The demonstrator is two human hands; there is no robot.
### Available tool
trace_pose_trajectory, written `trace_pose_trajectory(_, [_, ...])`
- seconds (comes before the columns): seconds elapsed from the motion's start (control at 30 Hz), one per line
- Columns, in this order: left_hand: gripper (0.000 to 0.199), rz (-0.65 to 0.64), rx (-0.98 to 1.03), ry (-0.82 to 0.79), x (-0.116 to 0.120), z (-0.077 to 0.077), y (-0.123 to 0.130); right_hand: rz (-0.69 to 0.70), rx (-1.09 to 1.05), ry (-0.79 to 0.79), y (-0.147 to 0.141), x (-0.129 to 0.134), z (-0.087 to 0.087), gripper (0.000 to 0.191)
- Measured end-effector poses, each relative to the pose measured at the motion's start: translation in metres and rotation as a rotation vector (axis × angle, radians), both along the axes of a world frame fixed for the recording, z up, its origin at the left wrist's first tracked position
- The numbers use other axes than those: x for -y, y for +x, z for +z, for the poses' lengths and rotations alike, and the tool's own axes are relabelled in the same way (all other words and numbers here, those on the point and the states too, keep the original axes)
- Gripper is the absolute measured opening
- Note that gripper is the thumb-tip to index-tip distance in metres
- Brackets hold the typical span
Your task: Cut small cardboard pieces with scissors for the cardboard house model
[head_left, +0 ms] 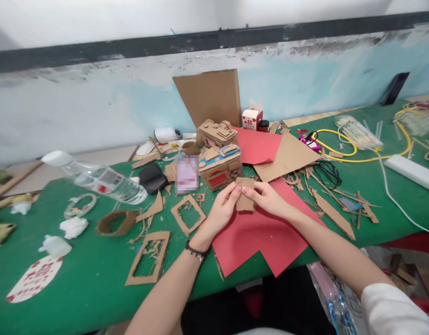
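Observation:
Between my two hands is a small piece of cardboard [245, 202], raised above red paper [256, 237]. My left hand [224, 204] pinches its left edge with the thumb on the near face. My right hand [266, 197] grips the right side the same way, and the fingers behind the piece are hidden. Just beyond my left hand stands a cardboard model [219, 170] with a blue top and a red panel. A second, bare cardboard model [217, 133] sits behind it. To the left lie two cut-out cardboard frames [188, 214] with ragged openings.
A water bottle [99, 179] leans at the left, near a roll of brown tape [116, 223] and a black pouch [152, 178]. Cardboard scraps [331, 211] and black cable [328, 174] lie at right, with a white power strip [412, 172]. A cardboard sheet [211, 95] leans against the wall.

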State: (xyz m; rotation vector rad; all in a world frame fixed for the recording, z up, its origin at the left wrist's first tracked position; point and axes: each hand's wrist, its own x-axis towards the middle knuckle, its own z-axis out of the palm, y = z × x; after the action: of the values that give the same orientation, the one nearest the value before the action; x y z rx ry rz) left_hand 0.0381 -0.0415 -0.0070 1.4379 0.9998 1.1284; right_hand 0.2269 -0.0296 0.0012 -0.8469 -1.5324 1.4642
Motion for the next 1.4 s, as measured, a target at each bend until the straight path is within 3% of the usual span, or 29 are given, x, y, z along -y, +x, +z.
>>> trace_pose_trajectory(0.2, [0.056,0.033,0.012,0.007,0.007,0.006,0.013,-0.032,-0.002,0.012,0.003,-0.002,-0.002,0.065])
trace_pose_trajectory(0.33, [0.058,-0.05,0.04,-0.017,0.006,0.01,0.015,-0.087,0.015,0.045,0.002,-0.003,-0.003,0.064])
trace_pose_trajectory(0.5, [0.055,-0.094,0.082,-0.049,0.006,0.012,0.01,-0.041,-0.008,-0.007,0.0,0.0,-0.001,0.064])
trace_pose_trajectory(0.73, [0.057,-0.043,0.036,0.004,0.012,0.013,0.013,-0.022,-0.013,0.115,0.003,0.0,0.005,0.052])
trace_pose_trajectory(0.93, [0.053,-0.167,0.136,-0.104,0.01,0.01,0.017,-0.157,-0.117,0.017,0.008,-0.004,0.004,0.047])
trace_pose_trajectory(1.17, [0.049,-0.163,-0.009,-0.013,0.005,-0.001,0.005,0.021,-0.082,-0.051,0.01,-0.001,0.005,0.046])
trace_pose_trajectory(1.3, [0.052,-0.173,0.042,-0.026,0.006,0.001,0.009,0.025,-0.096,-0.021,0.01,0.001,0.005,0.046])
trace_pose_trajectory(1.4, [0.055,-0.196,0.137,-0.069,0.006,0.004,0.016,-0.059,-0.104,0.004,0.007,0.0,0.004,0.048])
